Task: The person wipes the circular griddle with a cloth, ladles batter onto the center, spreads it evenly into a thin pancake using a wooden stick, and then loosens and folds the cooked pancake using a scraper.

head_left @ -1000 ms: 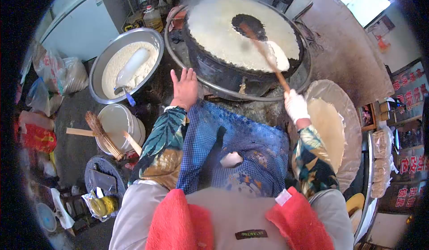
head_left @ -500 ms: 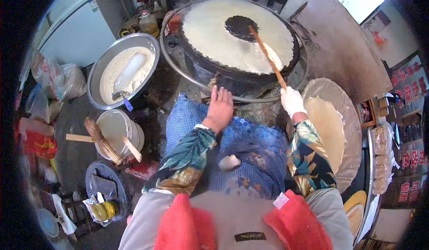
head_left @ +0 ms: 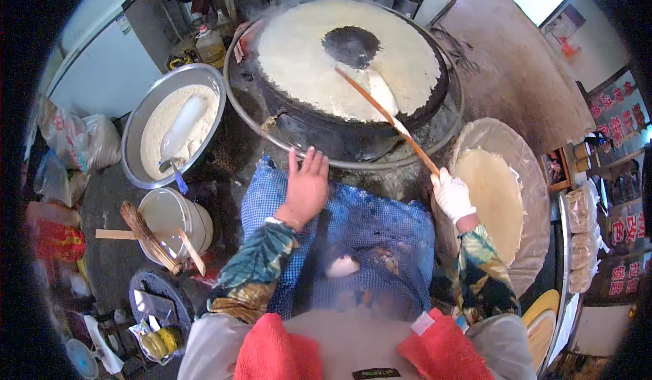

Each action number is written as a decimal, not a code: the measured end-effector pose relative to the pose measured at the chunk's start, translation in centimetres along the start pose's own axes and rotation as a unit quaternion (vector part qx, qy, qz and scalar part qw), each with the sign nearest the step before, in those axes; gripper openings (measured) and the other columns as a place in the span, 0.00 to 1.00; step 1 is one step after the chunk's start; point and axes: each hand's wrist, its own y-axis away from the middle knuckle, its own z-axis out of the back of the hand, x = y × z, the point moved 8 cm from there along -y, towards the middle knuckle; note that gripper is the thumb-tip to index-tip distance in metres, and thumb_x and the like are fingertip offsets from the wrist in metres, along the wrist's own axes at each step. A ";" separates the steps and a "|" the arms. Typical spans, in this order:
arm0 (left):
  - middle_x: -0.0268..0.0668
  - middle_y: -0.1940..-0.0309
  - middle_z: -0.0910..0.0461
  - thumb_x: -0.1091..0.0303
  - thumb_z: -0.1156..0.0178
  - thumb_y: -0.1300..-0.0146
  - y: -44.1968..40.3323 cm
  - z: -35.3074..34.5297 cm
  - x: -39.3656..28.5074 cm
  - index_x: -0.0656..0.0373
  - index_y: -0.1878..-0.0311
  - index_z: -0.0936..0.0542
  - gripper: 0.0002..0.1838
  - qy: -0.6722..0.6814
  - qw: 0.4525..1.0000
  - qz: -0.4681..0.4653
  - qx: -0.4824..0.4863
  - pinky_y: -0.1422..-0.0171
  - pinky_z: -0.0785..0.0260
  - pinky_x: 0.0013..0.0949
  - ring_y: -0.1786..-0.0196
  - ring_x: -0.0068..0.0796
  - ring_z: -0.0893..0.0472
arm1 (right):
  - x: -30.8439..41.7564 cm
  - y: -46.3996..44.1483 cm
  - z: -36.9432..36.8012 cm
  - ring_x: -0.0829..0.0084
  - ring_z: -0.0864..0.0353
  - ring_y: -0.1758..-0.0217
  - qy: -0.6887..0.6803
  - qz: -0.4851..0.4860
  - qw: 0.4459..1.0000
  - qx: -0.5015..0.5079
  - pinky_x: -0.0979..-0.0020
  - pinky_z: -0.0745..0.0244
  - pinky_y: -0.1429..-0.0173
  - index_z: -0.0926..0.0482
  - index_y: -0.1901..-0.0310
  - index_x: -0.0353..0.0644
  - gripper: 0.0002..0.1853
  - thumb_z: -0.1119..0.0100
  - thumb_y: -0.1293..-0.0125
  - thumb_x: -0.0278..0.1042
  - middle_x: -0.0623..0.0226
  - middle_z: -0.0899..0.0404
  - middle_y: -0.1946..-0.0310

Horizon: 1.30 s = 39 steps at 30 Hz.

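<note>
My right hand [head_left: 454,195], in a white glove, grips the lower end of a long wooden batter spreader [head_left: 372,100]. Its far part lies over a big round griddle [head_left: 319,127], beside a thick streak of white batter [head_left: 382,95]. A pale, thin batter layer [head_left: 292,50] coats most of the steaming griddle, leaving a dark uncoated patch [head_left: 351,46] near its middle. My bare left hand [head_left: 307,184] holds nothing, fingers stretched out, close to the metal ring [head_left: 326,163] around the griddle. Under that hand lies a blue checked cloth [head_left: 387,217].
To the left stand a metal bowl of batter [head_left: 129,142] with a scoop [head_left: 185,123], and a white bucket [head_left: 200,220] with a brush [head_left: 146,234] across it. At right, a thin round pancake [head_left: 485,190] rests on a round, wrapped tray [head_left: 536,244].
The spreader's far end has come off the dark patch and swung left and nearer to me, the batter streak shifting with it. My left hand has moved slightly left.
</note>
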 end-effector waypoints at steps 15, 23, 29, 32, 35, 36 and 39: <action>0.44 0.38 0.28 0.69 0.47 0.43 0.0 1.1 8.8 0.66 0.41 0.27 0.25 -0.039 0.994 0.106 -0.009 0.24 0.64 0.64 0.30 0.43 0.35 | 1.8 -10.4 1.1 0.47 0.20 0.68 -0.002 0.011 1.000 0.024 0.48 0.27 0.60 0.26 0.62 0.44 0.15 0.53 0.31 0.48 0.50 0.20 0.73; 0.43 0.34 0.32 0.71 0.44 0.45 1.3 1.5 9.3 0.65 0.39 0.28 0.27 0.001 0.992 0.125 -0.018 0.24 0.65 0.64 0.29 0.43 0.38 | 4.8 -8.1 1.8 0.46 0.21 0.70 -0.023 0.094 0.995 0.035 0.47 0.27 0.64 0.24 0.59 0.44 0.17 0.52 0.31 0.50 0.47 0.22 0.77; 0.39 0.32 0.35 0.71 0.42 0.48 1.1 2.0 12.2 0.63 0.38 0.28 0.30 -0.007 0.987 0.160 -0.006 0.24 0.66 0.63 0.27 0.42 0.41 | 1.3 -11.6 2.5 0.44 0.22 0.71 0.022 0.001 1.000 -0.002 0.47 0.28 0.66 0.26 0.63 0.44 0.16 0.53 0.31 0.50 0.47 0.22 0.75; 0.39 0.33 0.34 0.71 0.42 0.49 0.7 1.8 14.2 0.63 0.38 0.28 0.30 -0.033 0.986 0.163 -0.005 0.24 0.64 0.64 0.27 0.43 0.41 | 3.9 -10.6 2.6 0.46 0.21 0.70 -0.009 0.043 0.998 0.048 0.47 0.28 0.64 0.24 0.59 0.44 0.17 0.49 0.32 0.51 0.48 0.22 0.76; 0.39 0.34 0.33 0.72 0.42 0.49 -0.3 1.9 15.6 0.63 0.39 0.28 0.30 -0.055 0.985 0.160 -0.027 0.25 0.63 0.65 0.28 0.43 0.40 | 1.1 -11.2 1.1 0.46 0.21 0.68 -0.001 0.010 0.998 -0.054 0.47 0.28 0.61 0.24 0.60 0.43 0.18 0.52 0.31 0.52 0.48 0.21 0.74; 0.40 0.34 0.33 0.72 0.42 0.49 -0.7 2.3 15.9 0.62 0.39 0.28 0.29 -0.069 0.982 0.172 -0.025 0.26 0.62 0.65 0.28 0.43 0.39 | 1.4 -11.6 2.1 0.46 0.21 0.68 0.022 0.013 0.996 -0.081 0.47 0.28 0.61 0.24 0.61 0.43 0.19 0.53 0.30 0.52 0.47 0.21 0.74; 0.41 0.38 0.29 0.71 0.45 0.46 -0.8 3.3 13.8 0.62 0.42 0.26 0.25 -0.038 0.984 0.175 -0.020 0.26 0.59 0.64 0.29 0.42 0.38 | 3.4 -11.7 3.0 0.46 0.21 0.71 -0.023 0.021 0.999 -0.027 0.48 0.28 0.62 0.25 0.63 0.43 0.18 0.53 0.30 0.51 0.49 0.21 0.76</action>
